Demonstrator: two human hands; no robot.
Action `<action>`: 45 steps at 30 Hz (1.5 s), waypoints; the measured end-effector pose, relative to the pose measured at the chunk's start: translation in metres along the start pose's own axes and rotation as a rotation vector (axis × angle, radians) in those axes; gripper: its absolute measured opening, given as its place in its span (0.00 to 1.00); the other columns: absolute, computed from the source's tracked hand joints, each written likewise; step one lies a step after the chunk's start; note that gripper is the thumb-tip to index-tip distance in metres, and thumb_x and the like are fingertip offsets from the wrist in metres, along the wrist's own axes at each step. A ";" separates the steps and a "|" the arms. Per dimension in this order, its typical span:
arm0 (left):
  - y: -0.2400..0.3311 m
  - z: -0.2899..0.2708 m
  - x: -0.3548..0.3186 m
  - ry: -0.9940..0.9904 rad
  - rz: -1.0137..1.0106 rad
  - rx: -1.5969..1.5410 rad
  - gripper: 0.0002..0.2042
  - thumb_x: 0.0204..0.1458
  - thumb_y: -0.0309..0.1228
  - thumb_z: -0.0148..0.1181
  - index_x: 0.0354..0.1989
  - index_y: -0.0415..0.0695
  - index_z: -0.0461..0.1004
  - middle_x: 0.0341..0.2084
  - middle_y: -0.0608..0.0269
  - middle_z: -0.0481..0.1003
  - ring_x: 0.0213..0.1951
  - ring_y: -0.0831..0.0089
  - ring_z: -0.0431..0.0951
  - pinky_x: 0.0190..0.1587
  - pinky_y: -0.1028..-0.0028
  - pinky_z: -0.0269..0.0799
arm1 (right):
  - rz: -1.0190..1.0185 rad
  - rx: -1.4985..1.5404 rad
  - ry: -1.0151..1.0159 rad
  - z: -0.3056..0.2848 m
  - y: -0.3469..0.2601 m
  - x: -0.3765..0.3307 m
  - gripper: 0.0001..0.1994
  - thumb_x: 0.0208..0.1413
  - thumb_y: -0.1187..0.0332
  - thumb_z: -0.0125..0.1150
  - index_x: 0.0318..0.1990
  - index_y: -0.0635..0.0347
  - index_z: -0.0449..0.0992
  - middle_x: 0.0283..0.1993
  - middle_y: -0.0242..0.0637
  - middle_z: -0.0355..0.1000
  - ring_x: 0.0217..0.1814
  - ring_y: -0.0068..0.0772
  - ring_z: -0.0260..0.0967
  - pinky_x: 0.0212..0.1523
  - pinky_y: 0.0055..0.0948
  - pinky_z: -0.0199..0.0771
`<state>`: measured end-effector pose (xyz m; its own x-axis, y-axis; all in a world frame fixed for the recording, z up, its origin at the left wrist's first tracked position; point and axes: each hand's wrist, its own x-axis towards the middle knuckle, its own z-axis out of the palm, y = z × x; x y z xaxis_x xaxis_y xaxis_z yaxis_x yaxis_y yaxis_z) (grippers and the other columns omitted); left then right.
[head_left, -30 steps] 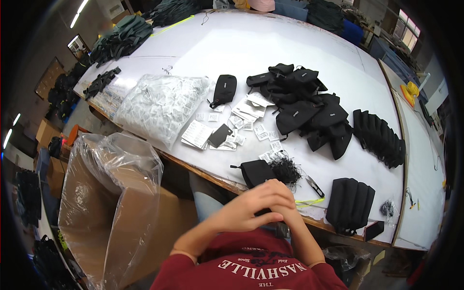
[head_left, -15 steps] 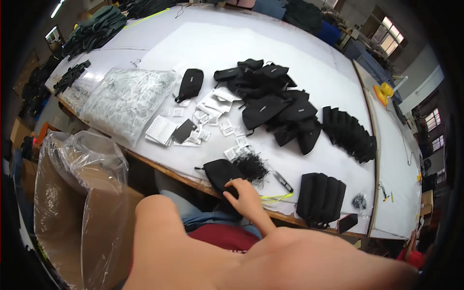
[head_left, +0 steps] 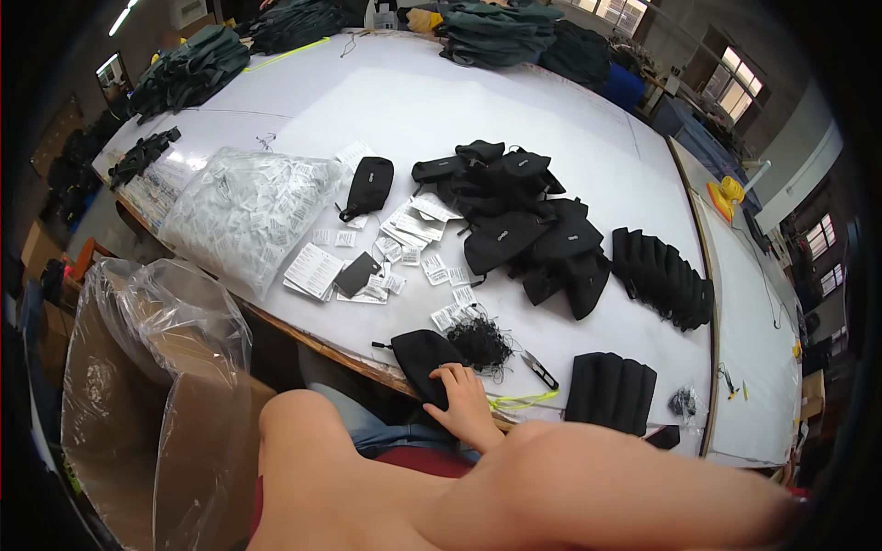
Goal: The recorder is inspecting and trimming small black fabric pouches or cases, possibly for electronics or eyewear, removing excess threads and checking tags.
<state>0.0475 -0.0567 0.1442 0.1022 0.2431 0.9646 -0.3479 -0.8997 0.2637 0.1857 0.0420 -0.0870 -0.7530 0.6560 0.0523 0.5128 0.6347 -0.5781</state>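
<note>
My right hand [head_left: 466,409] rests at the table's near edge. It grips the right side of a black zip pouch [head_left: 418,356], fingers on top and thumb toward the edge. Just beyond the hand sits a tangle of black cords [head_left: 480,342], with small white labels [head_left: 452,316] behind it. A black-and-silver cutting tool [head_left: 540,370] and a neon-yellow strap [head_left: 524,401] lie to the right. My left hand does not show. Blurred bare skin very close to the camera spans the lower edge and hides part of my right arm.
Black pouches [head_left: 501,239] are heaped mid-table, with rows of them [head_left: 661,275] at right. White leaflets [head_left: 312,269] and a clear bag of white packets [head_left: 248,207] lie left. A plastic-lined carton [head_left: 156,395] stands beside the table. Dark green fabric piles [head_left: 496,35] occupy the far edge.
The view has tilted upward, so the table's things appear lower and more of the far fabric piles shows. My right hand stays on the pouch, its fingers slightly shifted.
</note>
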 end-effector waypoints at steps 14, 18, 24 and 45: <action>0.009 -0.012 0.023 -0.105 0.027 -0.061 0.25 0.65 0.40 0.22 0.55 0.60 0.71 0.58 0.77 0.66 0.60 0.79 0.63 0.63 0.62 0.52 | -0.066 0.047 0.068 0.017 0.007 -0.002 0.18 0.41 0.67 0.66 0.40 0.58 0.68 0.44 0.37 0.64 0.49 0.42 0.62 0.48 0.37 0.62; 0.035 -0.015 0.016 -0.191 0.058 -0.153 0.26 0.65 0.39 0.19 0.56 0.62 0.70 0.59 0.81 0.66 0.61 0.82 0.63 0.65 0.62 0.51 | -0.010 0.092 0.105 0.019 0.011 -0.003 0.15 0.44 0.67 0.64 0.40 0.57 0.69 0.40 0.38 0.67 0.47 0.43 0.65 0.46 0.37 0.64; -0.012 -0.044 -0.051 -0.165 -0.146 -0.838 0.22 0.56 0.46 0.53 0.29 0.35 0.77 0.37 0.46 0.76 0.33 0.55 0.77 0.40 0.61 0.71 | 0.086 0.232 0.367 0.000 0.001 -0.011 0.07 0.48 0.68 0.60 0.33 0.60 0.72 0.31 0.39 0.72 0.37 0.44 0.70 0.39 0.39 0.69; -0.040 -0.033 -0.164 -0.443 -0.825 1.078 0.14 0.36 0.27 0.65 0.35 0.48 0.76 0.30 0.73 0.74 0.38 0.71 0.71 0.47 0.70 0.60 | 0.212 0.924 -0.073 -0.056 -0.002 -0.024 0.09 0.53 0.70 0.62 0.38 0.67 0.75 0.32 0.33 0.75 0.33 0.17 0.70 0.35 0.19 0.70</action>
<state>0.0139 -0.0486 -0.0245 0.2709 0.8730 0.4056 0.7992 -0.4388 0.4107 0.2256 0.0481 -0.0419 -0.7217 0.6734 -0.1601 0.1359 -0.0890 -0.9867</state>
